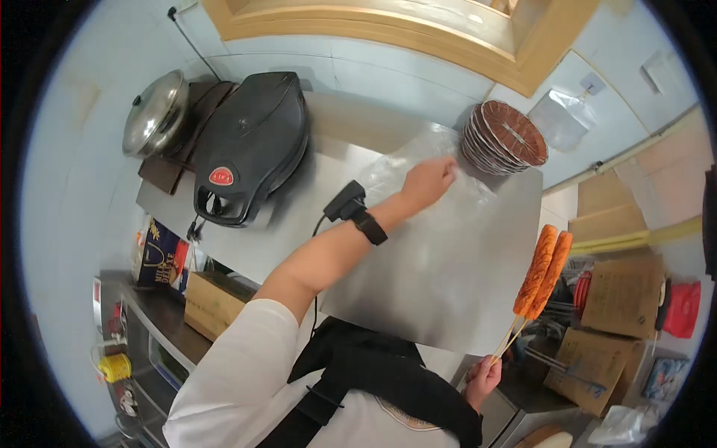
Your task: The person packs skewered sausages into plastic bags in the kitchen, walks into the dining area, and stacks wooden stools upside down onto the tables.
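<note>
My left hand [429, 181] reaches across the steel table, its fingers pinched on a thin clear plastic bag [396, 166] that lies crumpled on the surface. A black band with a small black device sits on that wrist, and a cable runs from the device. Low at the right, my right hand [482, 381] grips the thin wooden sticks of two sausage skewers [544, 272]. The sausages are orange-brown with a scored surface, side by side and pointing up, just off the table's right edge. A stack of brown woven baskets [508, 138] stands just beyond my left hand.
A black electric griddle [254, 142] with its lid down stands on the steel table [418, 276] at left, beside a lidded metal pot [158, 112]. Cardboard boxes [624, 295] are stacked at right. Shelves [172, 321] stand at lower left. A wood-framed opening [388, 30] is behind.
</note>
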### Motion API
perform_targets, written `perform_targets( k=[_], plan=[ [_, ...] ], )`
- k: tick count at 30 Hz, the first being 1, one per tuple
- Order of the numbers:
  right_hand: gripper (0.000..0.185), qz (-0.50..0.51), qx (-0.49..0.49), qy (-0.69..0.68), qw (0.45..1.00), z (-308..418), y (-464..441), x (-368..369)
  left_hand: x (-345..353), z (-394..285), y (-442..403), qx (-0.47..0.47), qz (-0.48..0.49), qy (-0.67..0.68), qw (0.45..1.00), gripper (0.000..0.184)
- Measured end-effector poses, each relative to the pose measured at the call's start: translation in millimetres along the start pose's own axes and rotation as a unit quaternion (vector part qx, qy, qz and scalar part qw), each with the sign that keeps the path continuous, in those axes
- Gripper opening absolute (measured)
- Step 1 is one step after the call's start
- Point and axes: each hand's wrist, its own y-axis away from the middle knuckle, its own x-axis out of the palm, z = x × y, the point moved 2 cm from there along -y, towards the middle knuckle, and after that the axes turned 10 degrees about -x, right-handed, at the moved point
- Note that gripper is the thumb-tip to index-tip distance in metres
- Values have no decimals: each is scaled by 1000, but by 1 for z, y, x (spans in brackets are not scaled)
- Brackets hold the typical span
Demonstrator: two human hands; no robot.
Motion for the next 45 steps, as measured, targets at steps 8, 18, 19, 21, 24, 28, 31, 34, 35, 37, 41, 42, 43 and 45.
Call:
perform_targets(
  k=[8, 18, 19, 21, 24, 28, 31, 34, 35, 37, 41, 42, 43, 45],
  plan=[
    [20, -6, -20, -1, 1000, 21, 7, 32, -88, -35, 5, 13, 218, 234, 947, 86],
    [25, -22, -46, 50, 997, 20, 54, 4, 19, 106, 101, -143, 205, 83, 965, 71],
    [25, -31, -45, 55, 997, 19, 61, 4, 16, 82, 108, -20, 164, 48, 985, 60],
    [25, -38, -29, 46, 998, 21, 70, 5, 8, 41, 129, 107, 127, 22, 986, 49],
    [26, -39, -21, 21, 999, 25, 80, 10, 17, 20, 162, 278, 270, 60, 920, 39],
    [25, -60, -32, 21, 998, 24, 90, 7, 46, 69, 157, 366, 158, -213, 892, 14],
    [22, -63, -64, 19, 996, 23, 83, 6, 37, 49, 147, 262, 235, -205, 913, 19],
    [22, -55, -84, 3, 995, 43, 61, 23, -12, -21, 131, 96, 263, -15, 960, 26],
    [17, -38, -107, -19, 993, 51, 51, 30, -25, -38, 127, 7, 301, 69, 951, 27],
    [14, -28, -126, -37, 991, 68, 31, 50, -41, -62, 131, -67, 344, 188, 917, 28],
    [18, -2, -144, -100, 984, 100, -1, 109, -58, -94, 156, -157, 435, 407, 787, 34],
    [19, 3, -162, -118, 980, 108, -7, 125, -62, -101, 163, -151, 431, 406, 792, 34],
    [20, 9, -179, -137, 974, 115, -14, 135, -68, -110, 171, -67, 443, 352, 822, 37],
    [18, 19, -198, -94, 975, 121, -26, 144, -88, -123, 183, -1, 439, 277, 854, 44]
  ],
)
